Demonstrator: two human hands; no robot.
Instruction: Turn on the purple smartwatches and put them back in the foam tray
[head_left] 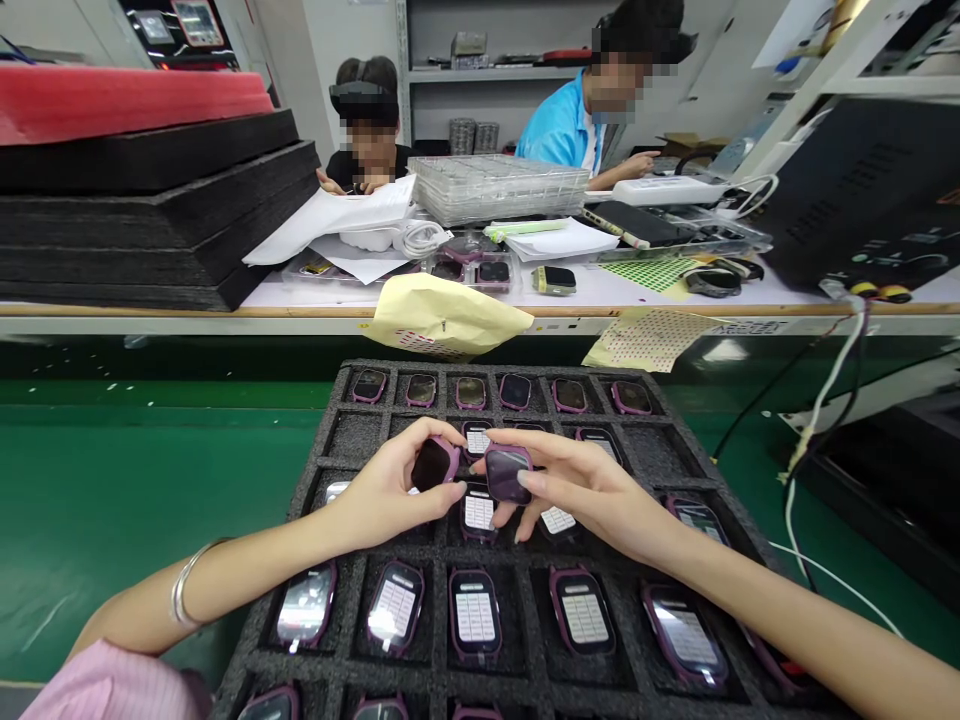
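My left hand [405, 475] is closed around a purple-framed smartwatch body [435, 464] with a dark screen. Close beside it, my right hand [577, 485] pinches a second purple smartwatch body [508, 474], its dark face turned up toward me. Both are held above a black foam tray [517, 580] divided into square pockets. Several purple watch bodies lie in the pockets. In the near rows, one watch [475, 612] and its neighbour [582, 612] show lit white grid screens. Along the far row the screens are dark, as on one watch [515, 391]. My forearms and hands hide some pockets.
Behind the tray runs a bench edge [300, 322] with yellow paper [450, 312] hanging over it. Stacked black foam [150, 230] stands at left, clear plastic trays [499, 185] at centre. Cables [806, 450] hang at right. Two people sit across the bench.
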